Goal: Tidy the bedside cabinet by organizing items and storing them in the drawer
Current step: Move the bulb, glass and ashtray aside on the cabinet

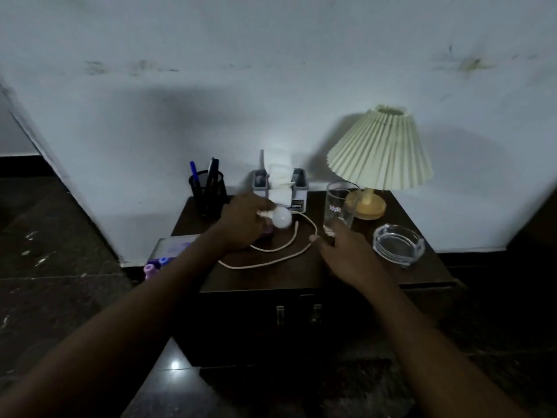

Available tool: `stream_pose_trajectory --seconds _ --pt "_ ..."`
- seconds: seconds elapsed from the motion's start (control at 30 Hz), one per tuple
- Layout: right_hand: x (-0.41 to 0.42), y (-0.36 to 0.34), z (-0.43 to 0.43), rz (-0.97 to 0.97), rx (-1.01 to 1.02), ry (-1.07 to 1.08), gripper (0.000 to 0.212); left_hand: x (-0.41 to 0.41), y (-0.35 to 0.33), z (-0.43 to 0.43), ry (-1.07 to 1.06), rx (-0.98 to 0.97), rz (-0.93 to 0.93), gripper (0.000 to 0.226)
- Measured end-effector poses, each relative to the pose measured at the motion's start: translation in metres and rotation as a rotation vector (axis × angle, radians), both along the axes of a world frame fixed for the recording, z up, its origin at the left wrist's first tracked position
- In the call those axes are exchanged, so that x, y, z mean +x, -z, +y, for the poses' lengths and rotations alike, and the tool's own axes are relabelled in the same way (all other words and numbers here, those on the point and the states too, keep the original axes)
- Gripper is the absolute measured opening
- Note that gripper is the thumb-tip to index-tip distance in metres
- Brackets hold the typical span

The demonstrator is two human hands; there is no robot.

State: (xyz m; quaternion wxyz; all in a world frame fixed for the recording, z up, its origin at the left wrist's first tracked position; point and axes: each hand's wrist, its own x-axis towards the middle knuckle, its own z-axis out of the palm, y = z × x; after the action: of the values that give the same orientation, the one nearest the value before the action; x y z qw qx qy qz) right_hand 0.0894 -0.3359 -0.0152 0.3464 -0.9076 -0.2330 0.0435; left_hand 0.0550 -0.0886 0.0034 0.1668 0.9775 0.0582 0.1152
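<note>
A dark wooden bedside cabinet [271, 276] stands against the wall, its drawer front [298, 315] closed with two small handles. My left hand [241, 224] grips the base of a white light bulb [281, 218] above the cabinet top. A cream cord [289, 251] lies looped on the top. My right hand [346, 251] hovers over the cord's right end, fingers relaxed, just in front of a tall drinking glass [339, 206]. A small purple object under my left hand is mostly hidden.
A black pen holder [208, 188] with pens, a grey organizer [281, 185] with papers, a pleated table lamp [379, 158] and a glass ashtray [398, 244] stand on top. A purple-lidded box [173, 247] and small purple items [149, 270] lie at the left edge.
</note>
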Motion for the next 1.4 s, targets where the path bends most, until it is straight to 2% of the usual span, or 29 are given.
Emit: stream_pose_trajectory --seconds 0.07,0.1,0.17,0.23,0.27,0.33,0.4,0.5,0.57,0.67,0.73,0.8,0.83,0.9,0.93,1.03,1.1,1.2,1.27,1.3,1.33,1.4 --pt "0.001 -0.002 -0.013 0.058 0.097 -0.15 0.073 -0.003 0.004 -0.041 0.196 0.007 0.006 0.034" --pt "0.002 -0.001 -0.017 0.05 0.112 -0.192 0.073 -0.004 0.007 -0.057 0.265 -0.06 -0.015 0.031" --pt "0.008 0.002 -0.028 0.005 0.119 -0.161 0.053 -0.003 0.011 -0.079 0.296 -0.207 -0.018 0.03" --pt "0.011 0.005 -0.035 -0.042 0.121 -0.098 0.035 -0.002 0.011 -0.087 0.228 -0.26 -0.048 0.031" --pt "0.011 0.005 -0.037 -0.064 0.12 -0.064 0.032 0.0 0.012 -0.084 0.175 -0.233 -0.082 0.03" --pt "0.01 0.007 -0.038 -0.13 0.094 0.018 0.031 0.002 0.012 -0.068 0.023 -0.024 -0.117 0.034" --pt "0.01 0.012 -0.034 -0.176 -0.014 0.062 0.03 0.0 0.013 -0.043 -0.154 0.178 0.004 0.044" --pt "0.009 0.021 -0.024 -0.147 -0.164 0.037 0.037 -0.008 0.022 -0.015 -0.253 0.258 0.19 0.048" --pt "0.007 0.022 -0.021 -0.087 -0.176 0.048 0.043 -0.011 0.026 -0.016 -0.22 0.258 0.148 0.051" --pt "0.007 0.019 -0.022 -0.022 -0.201 0.003 0.061 0.003 0.021 -0.05 -0.126 0.083 -0.014 0.074" --pt "0.009 0.011 -0.03 0.018 -0.181 -0.015 0.067 0.023 0.013 -0.085 -0.071 -0.189 -0.062 0.092" --pt "0.014 0.001 -0.044 -0.064 -0.21 0.056 0.05 0.043 0.007 -0.118 -0.041 -0.534 -0.089 0.114" --pt "0.018 -0.004 -0.053 -0.151 -0.247 0.125 0.04 0.054 0.005 -0.13 -0.036 -0.636 -0.101 0.124" --pt "0.027 -0.008 -0.076 -0.257 -0.282 0.25 0.029 0.074 0.005 -0.146 -0.045 -0.65 -0.121 0.127" --pt "0.03 -0.008 -0.086 -0.249 -0.288 0.278 0.029 0.081 0.006 -0.149 -0.065 -0.628 -0.14 0.118" --pt "0.044 0.002 -0.112 -0.049 -0.292 0.323 0.044 0.089 0.012 -0.153 -0.154 -0.647 -0.278 0.072" --pt "0.058 0.011 -0.123 0.032 -0.299 0.32 0.061 0.081 0.011 -0.154 -0.176 -0.671 -0.378 0.061" --pt "0.074 0.02 -0.135 0.112 -0.25 0.229 0.099 0.066 -0.002 -0.157 -0.153 -0.687 -0.473 0.067" --pt "0.078 0.025 -0.137 0.186 -0.145 0.185 0.131 0.058 -0.013 -0.162 -0.116 -0.698 -0.481 0.077" --pt "0.079 0.027 -0.136 0.199 -0.12 0.174 0.14 0.056 -0.019 -0.166 -0.1 -0.685 -0.475 0.08" --pt "0.08 0.029 -0.136 0.194 -0.119 0.172 0.14 0.054 -0.023 -0.172 -0.087 -0.653 -0.46 0.082" --pt "0.083 0.032 -0.137 0.171 -0.123 0.186 0.125 0.054 -0.026 -0.187 -0.059 -0.609 -0.415 0.077"
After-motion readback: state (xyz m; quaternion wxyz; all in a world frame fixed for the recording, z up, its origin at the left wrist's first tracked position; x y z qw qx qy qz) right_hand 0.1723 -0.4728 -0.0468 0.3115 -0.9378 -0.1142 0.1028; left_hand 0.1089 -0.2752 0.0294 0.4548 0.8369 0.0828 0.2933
